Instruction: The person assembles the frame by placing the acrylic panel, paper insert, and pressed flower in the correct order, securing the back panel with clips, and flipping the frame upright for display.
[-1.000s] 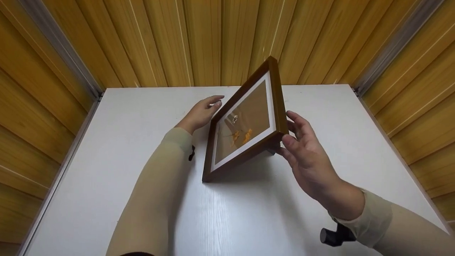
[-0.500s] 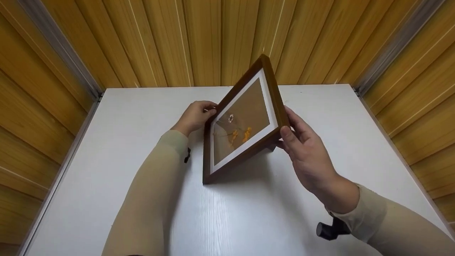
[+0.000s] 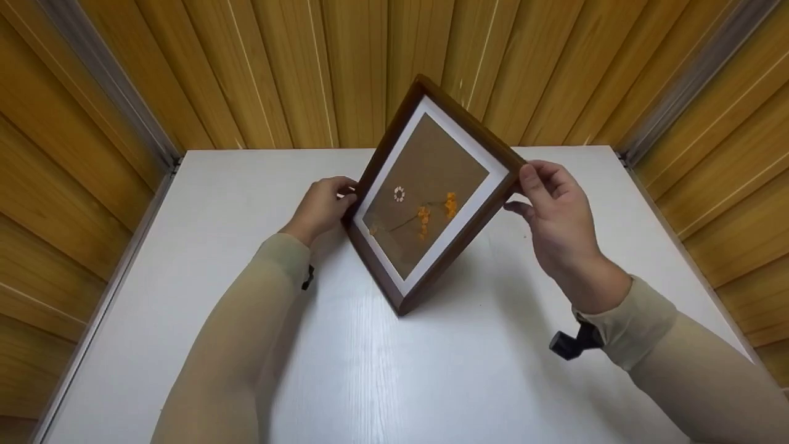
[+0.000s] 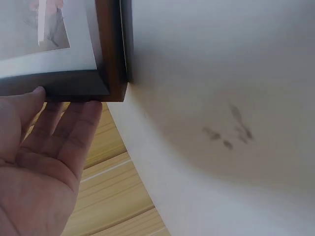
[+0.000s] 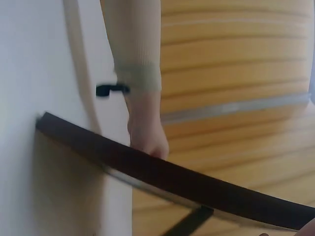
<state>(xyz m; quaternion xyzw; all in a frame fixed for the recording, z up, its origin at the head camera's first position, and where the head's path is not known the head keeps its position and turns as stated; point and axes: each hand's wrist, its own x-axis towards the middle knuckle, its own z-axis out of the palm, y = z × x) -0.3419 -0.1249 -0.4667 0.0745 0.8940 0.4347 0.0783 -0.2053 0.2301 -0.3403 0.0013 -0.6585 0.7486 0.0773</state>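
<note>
A brown wooden picture frame [image 3: 434,163] with a white mat and a picture of orange flowers is tilted, its lowest corner on the white table [image 3: 345,370]. My left hand [image 3: 320,206] pinches its left side, the thumb in front; the left wrist view shows fingers [image 4: 81,130] behind the edge. At the right corner, my right hand [image 3: 558,213] grips the frame between thumb and fingers. Seen edge-on in the right wrist view, the frame [image 5: 167,174] has a dark strut [image 5: 189,223] at its back. Only a little of the right hand shows there.
Yellow wood-look panels [image 3: 357,74] wall in the table at the back and sides. Grey metal strips [image 3: 117,86] run along the corners. A black device [image 3: 576,342] sits at my right wrist, another [image 3: 308,277] at the left.
My left hand has come onto the frame's left side and grips it. The frame has turned to face me more, its right corner rising with my right hand, which moved up and away.
</note>
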